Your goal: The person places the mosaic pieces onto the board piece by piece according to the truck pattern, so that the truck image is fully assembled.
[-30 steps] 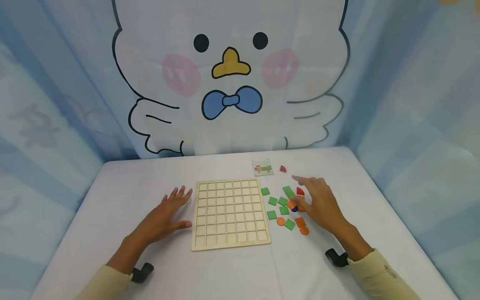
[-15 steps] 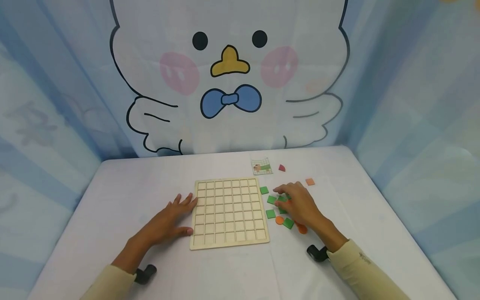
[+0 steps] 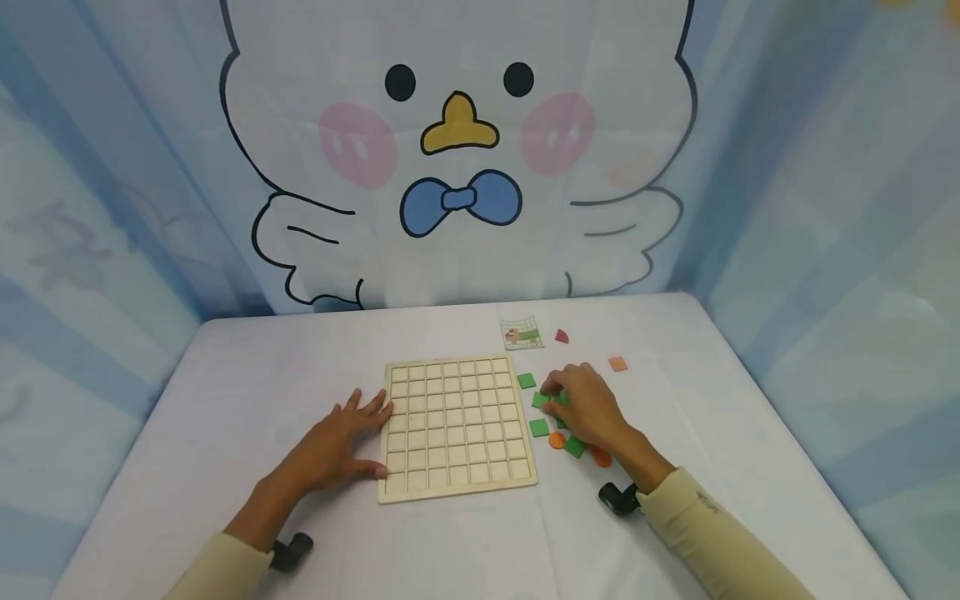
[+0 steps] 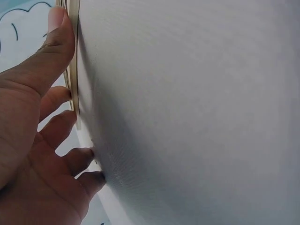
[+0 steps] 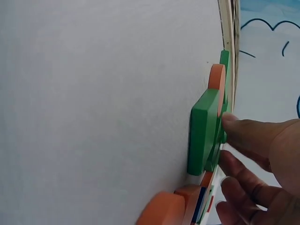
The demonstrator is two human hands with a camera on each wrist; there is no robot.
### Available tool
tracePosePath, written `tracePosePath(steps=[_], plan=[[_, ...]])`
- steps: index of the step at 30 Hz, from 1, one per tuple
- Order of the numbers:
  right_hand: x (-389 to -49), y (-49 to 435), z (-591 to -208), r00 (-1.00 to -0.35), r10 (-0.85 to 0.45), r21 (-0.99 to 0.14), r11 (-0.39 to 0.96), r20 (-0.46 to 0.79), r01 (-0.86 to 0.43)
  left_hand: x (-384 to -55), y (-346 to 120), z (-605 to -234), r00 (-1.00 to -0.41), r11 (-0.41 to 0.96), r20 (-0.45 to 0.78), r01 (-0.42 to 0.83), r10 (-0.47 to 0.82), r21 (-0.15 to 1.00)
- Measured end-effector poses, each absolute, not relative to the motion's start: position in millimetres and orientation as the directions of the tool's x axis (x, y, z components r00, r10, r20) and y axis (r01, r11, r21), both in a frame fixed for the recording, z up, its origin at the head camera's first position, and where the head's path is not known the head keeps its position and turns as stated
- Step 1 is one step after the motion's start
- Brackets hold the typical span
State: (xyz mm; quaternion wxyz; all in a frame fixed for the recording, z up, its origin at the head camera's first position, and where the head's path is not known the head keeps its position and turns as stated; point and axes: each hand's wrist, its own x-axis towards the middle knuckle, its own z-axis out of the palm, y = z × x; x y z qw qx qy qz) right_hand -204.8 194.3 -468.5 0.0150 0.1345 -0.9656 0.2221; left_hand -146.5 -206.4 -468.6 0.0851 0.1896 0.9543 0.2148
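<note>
A wooden grid board (image 3: 457, 492) lies in the middle of the white table in the head view. My left hand (image 3: 337, 442) rests at its left edge, fingers spread and thumb touching the rim. Right of the board my right hand (image 3: 591, 408) bends low over a cluster of flat pieces. Its thumb meets a green square tile in the right wrist view, with the index finger apart from the thumb. Around the fingertips lie green tiles (image 3: 539, 427), a green square tile (image 5: 199, 136) nearer the wrist camera, and an orange round piece (image 3: 557, 440). The hand hides several pieces beneath it.
A small picture card (image 3: 522, 332) lies behind the board, with a red quarter-round piece (image 3: 562, 337) beside it. An orange square tile (image 3: 618, 364) sits apart at the right. A patterned curtain (image 3: 457, 267) hangs behind the table.
My right hand has moved left and down onto the green tiles, leaving the orange square at the right. My left hand has come onto the board's edge, and the board has shifted slightly left.
</note>
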Motion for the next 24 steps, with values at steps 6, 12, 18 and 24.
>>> tracePosePath(steps=[6, 12, 18, 24], plan=[[-207.9, 193.2, -471.1, -0.949, -0.294, -0.477, 0.821, 0.119, -0.314, -147.1, -206.7, -470.7, -0.918, 0.845, -0.089, 0.314, 0.387, 0.433], [-207.5, 193.6, -469.5, -0.953, -0.279, -0.551, 0.781, 0.116, -0.296, -147.9, -207.2, -472.5, -0.918, 0.839, -0.081, 0.317, 0.389, 0.442], [-200.5, 190.0, -463.2, -0.954, -0.275, -0.59, 0.752, 0.123, -0.293, -146.4, -206.1, -472.5, -0.924, 0.846, -0.089, 0.299, 0.373, 0.441], [-193.4, 179.7, -460.9, -0.947, -0.307, -0.612, 0.732, 0.097, -0.3, -146.9, -206.6, -472.5, -0.916, 0.828, -0.083, 0.312, 0.393, 0.466]])
